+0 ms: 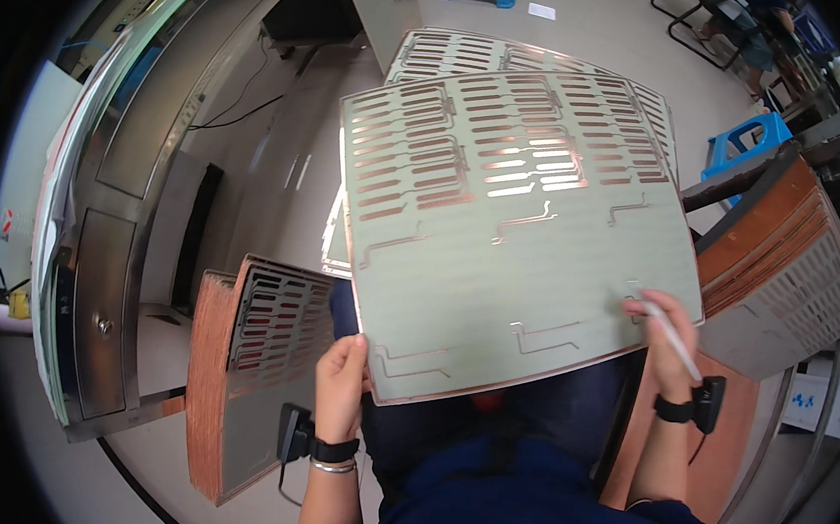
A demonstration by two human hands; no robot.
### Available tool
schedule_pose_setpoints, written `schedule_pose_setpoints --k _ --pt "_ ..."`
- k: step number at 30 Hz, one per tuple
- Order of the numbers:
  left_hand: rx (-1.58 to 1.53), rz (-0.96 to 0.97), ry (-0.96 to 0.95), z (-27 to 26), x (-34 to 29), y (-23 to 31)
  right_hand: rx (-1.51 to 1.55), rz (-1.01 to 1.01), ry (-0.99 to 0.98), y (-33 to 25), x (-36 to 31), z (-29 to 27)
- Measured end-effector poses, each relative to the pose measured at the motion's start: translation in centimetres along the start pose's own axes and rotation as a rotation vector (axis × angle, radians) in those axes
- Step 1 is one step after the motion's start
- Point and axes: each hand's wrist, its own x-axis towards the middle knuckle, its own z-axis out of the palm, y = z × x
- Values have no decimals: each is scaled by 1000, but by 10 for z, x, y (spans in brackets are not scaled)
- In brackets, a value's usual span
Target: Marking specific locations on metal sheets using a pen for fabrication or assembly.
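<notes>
I hold up a large pale green sheet [519, 240] with copper-coloured edges, rows of slots and thin bent cut lines, tilted over my lap. My left hand [338, 388] grips its lower left corner. My right hand [666, 340] holds a white pen-like tool [673, 340] against the sheet's lower right edge. A second sheet of the same kind [454, 52] lies behind and partly hidden under the held one. Both wrists carry black bands with small devices.
A stack of similar sheets [257, 367] stands on edge at my lower left. Another stack [781, 258] leans at the right. A stainless steel cabinet [110, 240] curves along the left. Blue stools [750, 139] stand on the floor behind.
</notes>
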Motion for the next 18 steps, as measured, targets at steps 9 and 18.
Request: schedule_pose_setpoints --k 9,18 --pt "952 981 124 34 -3 20 -476 -335 -231 -28 28 56" --pt "1218 944 -417 79 -32 -7 -465 -344 -233 -21 29 55"
